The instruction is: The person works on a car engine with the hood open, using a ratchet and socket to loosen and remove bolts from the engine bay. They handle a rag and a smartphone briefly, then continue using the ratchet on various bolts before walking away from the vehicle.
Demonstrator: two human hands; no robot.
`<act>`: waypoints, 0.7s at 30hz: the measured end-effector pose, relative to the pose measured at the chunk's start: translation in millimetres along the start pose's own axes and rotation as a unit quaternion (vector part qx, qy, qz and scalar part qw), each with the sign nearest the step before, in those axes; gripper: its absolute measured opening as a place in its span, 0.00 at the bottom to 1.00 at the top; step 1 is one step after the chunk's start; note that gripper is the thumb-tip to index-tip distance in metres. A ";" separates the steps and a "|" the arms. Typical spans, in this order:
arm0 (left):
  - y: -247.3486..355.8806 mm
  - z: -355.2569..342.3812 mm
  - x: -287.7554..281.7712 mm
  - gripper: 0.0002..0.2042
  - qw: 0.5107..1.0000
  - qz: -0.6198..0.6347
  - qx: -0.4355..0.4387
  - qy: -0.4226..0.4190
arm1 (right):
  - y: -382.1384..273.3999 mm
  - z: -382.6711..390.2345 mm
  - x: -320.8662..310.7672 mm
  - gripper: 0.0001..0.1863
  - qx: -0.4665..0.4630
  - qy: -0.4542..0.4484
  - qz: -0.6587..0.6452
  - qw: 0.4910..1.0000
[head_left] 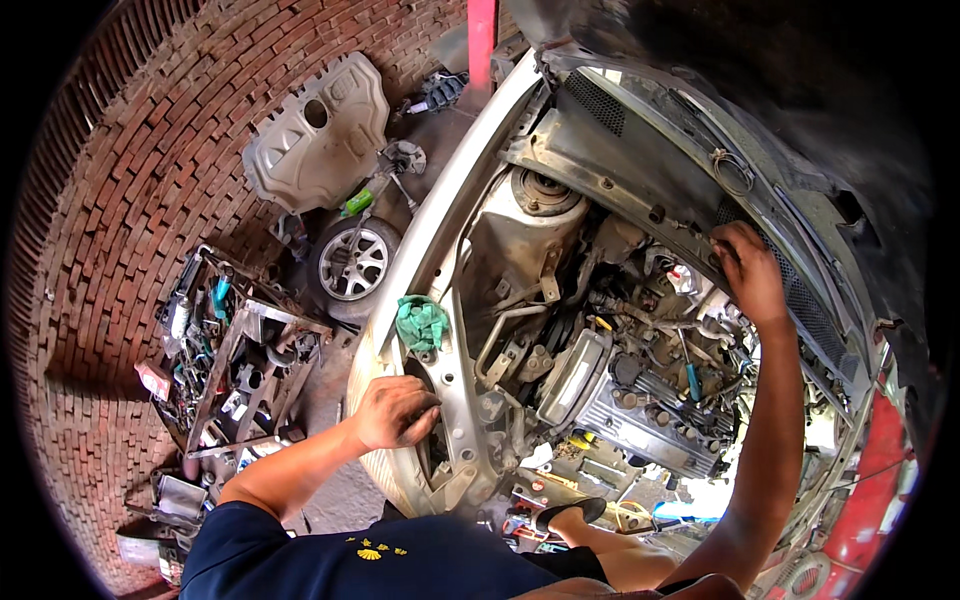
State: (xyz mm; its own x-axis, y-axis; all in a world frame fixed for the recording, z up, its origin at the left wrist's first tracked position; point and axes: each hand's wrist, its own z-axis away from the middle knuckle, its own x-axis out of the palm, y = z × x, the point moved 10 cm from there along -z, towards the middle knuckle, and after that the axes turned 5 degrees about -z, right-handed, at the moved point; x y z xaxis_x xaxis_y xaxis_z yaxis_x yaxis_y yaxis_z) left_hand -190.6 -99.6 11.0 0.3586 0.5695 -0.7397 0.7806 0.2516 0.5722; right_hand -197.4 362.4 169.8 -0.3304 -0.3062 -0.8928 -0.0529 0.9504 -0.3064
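My left hand (397, 412) rests with curled fingers at the front corner of a car's open engine bay, beside the pale fender (388, 335). What lies under its fingers, if anything, is hidden. A crumpled green cloth (421, 323) lies on the body edge just above it. Across the bay, my right hand (750, 265) reaches to the rear, its fingers bent over the edge of the metal cowl panel (640, 205). Below that hand is the engine (650, 415), with a silver ribbed cover. A blue-handled tool (692, 380) stands among the engine parts.
A raised dark hood (840, 130) overhangs the right side. On the left, a wheel (355, 262), a large grey plastic cover (320, 130) and a cluttered metal rack (235, 370) stand near a brick wall (120, 220). Tools lie beneath the car's front, near a sandalled foot (570, 513).
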 end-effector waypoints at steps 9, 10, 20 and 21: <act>-3.3 -2.1 -4.3 0.06 1.000 0.009 0.001 0.001 | -3.1 -24.8 36.4 0.10 0.011 -0.183 0.254 0.950; -1.8 -4.9 -4.7 0.06 1.000 0.010 0.006 0.002 | -3.1 -24.2 38.4 0.09 -0.001 -0.180 0.266 0.947; 11.7 -8.5 6.1 0.04 0.999 0.024 -0.002 0.024 | 5.8 -35.1 70.6 0.08 -0.051 -0.167 0.408 0.896; 13.9 -9.4 8.9 0.03 1.000 0.012 -0.001 0.012 | 3.4 -32.0 70.0 0.08 -0.066 -0.155 0.428 0.888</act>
State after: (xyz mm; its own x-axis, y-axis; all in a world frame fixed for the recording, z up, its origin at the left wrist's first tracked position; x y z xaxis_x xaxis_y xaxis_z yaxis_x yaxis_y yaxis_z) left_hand -181.4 -83.7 15.7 0.3653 0.5944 -0.7164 0.7703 0.2391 0.5912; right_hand -250.9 345.9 116.8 -0.0284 0.5515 -0.8337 -0.0239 0.8334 0.5521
